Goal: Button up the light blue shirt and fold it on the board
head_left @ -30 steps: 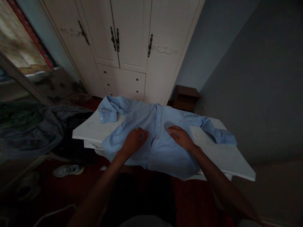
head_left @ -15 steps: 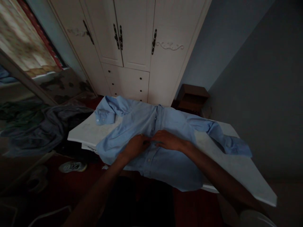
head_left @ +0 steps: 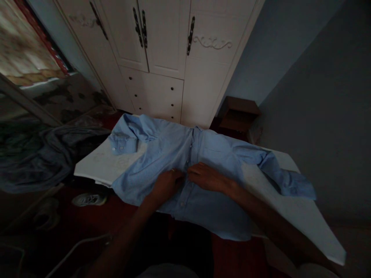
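Observation:
A light blue button-up shirt [head_left: 214,208] lies front side up across a white board [head_left: 95,162], its sleeves spread to both sides. Along its middle runs the button placket. My left hand [head_left: 168,183] pinches the placket from the left, fingers closed on the cloth. Facing it, my right hand [head_left: 205,177] grips the placket's other edge with bent fingers. The fingertips nearly meet, and any button between them is hidden. Below the hands a button [head_left: 182,203] shows on the placket; the collar end points away from me.
Behind the board stands a white wardrobe [head_left: 162,92] with dark handles. A brown box-like nightstand [head_left: 240,114] is at the back right. Dark cloth [head_left: 58,154] is heaped on the left, with a shoe [head_left: 89,199] on the red floor below.
My right hand's fingers have curled in more tightly at the placket, and both hands remain at the same part of the shirt. The view has shifted slightly.

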Available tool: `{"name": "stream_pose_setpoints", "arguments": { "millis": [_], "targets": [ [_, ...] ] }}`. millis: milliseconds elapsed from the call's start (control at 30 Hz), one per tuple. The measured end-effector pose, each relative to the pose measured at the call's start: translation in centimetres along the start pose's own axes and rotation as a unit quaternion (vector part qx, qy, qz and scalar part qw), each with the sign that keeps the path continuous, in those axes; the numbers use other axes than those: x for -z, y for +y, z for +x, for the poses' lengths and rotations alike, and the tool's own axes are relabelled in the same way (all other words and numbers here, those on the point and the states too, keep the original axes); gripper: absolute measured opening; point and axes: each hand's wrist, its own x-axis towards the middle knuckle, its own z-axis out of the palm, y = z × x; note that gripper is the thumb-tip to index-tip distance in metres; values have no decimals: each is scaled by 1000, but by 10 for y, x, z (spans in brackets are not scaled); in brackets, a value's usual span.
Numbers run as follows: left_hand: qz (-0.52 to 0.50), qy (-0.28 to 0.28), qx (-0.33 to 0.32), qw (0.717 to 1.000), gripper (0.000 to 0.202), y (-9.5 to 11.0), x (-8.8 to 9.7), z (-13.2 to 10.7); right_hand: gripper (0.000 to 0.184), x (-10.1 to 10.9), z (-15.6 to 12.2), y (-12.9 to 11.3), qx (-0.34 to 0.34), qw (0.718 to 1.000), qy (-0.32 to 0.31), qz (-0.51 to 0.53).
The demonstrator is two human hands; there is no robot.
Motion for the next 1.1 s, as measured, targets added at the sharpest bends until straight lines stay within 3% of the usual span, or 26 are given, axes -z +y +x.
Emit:
{"name": "stream_pose_setpoints", "arguments": {
  "millis": [200,400,633,833,1100],
  "targets": [
    [-132,72,35,988,18,-4,-10,-3,28,-21,-10,-3,-29,995,82,45],
    [-228,133,55,963,14,0,-20,-5,25,-30,-15,-3,-38,980,180,71],
    [-245,166,35,955,15,7,-24,-6,24,-32,-15,-4,-21,973,219,69],
    [-267,173,35,947,14,5,-28,-4,22,-35,-15,-2,-19,977,206,51],
    [-238,189,19,952,18,5,-30,-4,15,-29,-11,-2,23,966,258,-1]
  ]
}}
